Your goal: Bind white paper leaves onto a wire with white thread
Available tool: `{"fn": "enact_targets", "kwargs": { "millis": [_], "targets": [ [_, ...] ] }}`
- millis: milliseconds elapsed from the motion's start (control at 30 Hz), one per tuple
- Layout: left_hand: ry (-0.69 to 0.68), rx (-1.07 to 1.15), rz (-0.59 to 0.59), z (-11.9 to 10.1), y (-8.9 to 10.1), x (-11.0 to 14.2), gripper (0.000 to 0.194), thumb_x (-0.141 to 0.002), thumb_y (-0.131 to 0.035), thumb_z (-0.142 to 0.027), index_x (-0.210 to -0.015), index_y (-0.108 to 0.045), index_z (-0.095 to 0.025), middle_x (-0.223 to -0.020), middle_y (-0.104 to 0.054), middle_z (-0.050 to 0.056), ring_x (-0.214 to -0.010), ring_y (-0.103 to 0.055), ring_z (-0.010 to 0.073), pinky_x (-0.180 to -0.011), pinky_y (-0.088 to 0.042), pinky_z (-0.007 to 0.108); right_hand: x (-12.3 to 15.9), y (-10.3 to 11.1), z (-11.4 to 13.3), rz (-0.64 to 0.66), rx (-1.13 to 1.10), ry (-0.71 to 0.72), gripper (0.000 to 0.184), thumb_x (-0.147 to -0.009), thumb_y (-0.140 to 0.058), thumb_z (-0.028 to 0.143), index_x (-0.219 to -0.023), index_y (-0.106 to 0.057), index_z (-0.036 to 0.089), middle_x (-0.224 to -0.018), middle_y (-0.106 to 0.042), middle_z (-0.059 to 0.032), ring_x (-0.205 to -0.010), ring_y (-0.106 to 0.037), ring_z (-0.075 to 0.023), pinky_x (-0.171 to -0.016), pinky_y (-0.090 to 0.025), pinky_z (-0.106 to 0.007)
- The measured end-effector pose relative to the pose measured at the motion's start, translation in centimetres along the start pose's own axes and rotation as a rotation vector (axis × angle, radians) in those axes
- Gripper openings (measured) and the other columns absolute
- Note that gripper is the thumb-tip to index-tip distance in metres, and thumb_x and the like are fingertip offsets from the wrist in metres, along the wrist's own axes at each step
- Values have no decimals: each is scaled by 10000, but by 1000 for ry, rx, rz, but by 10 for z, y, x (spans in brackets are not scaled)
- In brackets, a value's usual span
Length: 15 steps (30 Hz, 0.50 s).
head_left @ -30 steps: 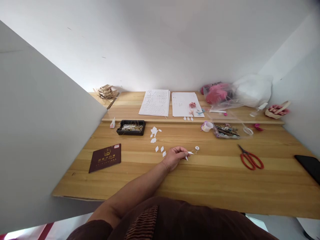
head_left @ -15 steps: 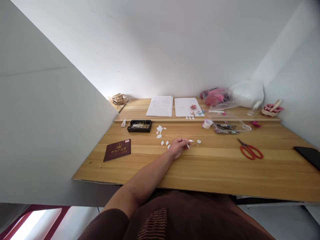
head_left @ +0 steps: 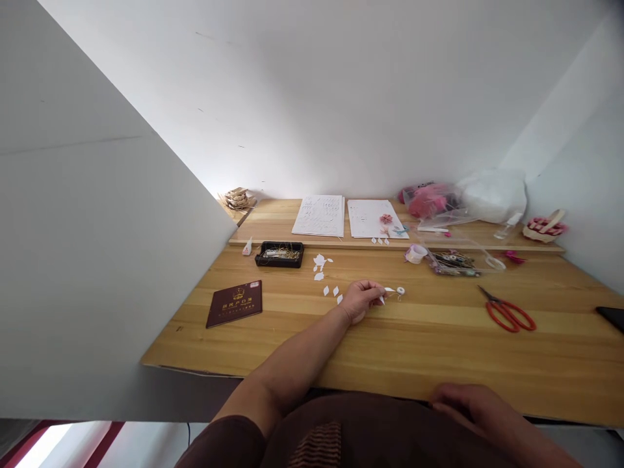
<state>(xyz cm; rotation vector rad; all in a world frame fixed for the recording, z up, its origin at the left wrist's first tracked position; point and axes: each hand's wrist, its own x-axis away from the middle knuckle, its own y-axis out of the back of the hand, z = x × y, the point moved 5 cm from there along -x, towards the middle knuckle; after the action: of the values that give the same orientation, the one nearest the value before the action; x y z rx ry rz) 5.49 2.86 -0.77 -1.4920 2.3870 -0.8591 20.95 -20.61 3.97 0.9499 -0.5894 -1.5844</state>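
My left hand [head_left: 363,301] is over the middle of the table, its thumb and fingertips pinched on a small white paper leaf [head_left: 382,300]. Just past the fingertips are another white leaf-shaped piece [head_left: 389,290] and a small white spool [head_left: 400,291] with thin thread or wire by it. Left of the wrist lie several white paper leaf cutouts [head_left: 336,290], with more white cutouts [head_left: 319,260] farther back. My right hand [head_left: 465,402] is at the table's front edge, blurred, and its fingers do not show clearly.
Red-handled scissors [head_left: 509,316] lie at the right, near a dark phone [head_left: 610,317]. A maroon booklet [head_left: 235,304] and a black tray [head_left: 279,255] are on the left. Written papers [head_left: 319,216], a tape roll [head_left: 416,253], a plastic box [head_left: 455,263] and a small basket [head_left: 545,227] stand toward the back.
My right hand has come into view at the table's front edge. My left hand keeps its pinch on the paper leaf. The whole view has shifted slightly.
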Motion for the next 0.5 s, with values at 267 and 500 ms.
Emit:
{"fn": "enact_targets", "kwargs": {
  "millis": [267,500],
  "targets": [
    [17,28,-2,4,2,-2,530,-447,-1007,-484,-681,-685,-134,-688,-712,43,-581,-562,103,-649,-411,294,-49,-22,-28,82,-88,-32,343,-964,-551,532,-827,-760,297,-775,-783,-37,-690,-742,-248,-644,-590,-350],
    [51,47,-15,2,2,-1,562,-425,-1014,-504,-682,-679,-133,-692,-714,46,-587,-577,107,-649,-418,291,-35,-41,-42,-96,-1,-9,246,-940,-606,484,-915,-783,315,-924,-825,-24,-820,-787,-251,-785,-618,-373]
  ]
}}
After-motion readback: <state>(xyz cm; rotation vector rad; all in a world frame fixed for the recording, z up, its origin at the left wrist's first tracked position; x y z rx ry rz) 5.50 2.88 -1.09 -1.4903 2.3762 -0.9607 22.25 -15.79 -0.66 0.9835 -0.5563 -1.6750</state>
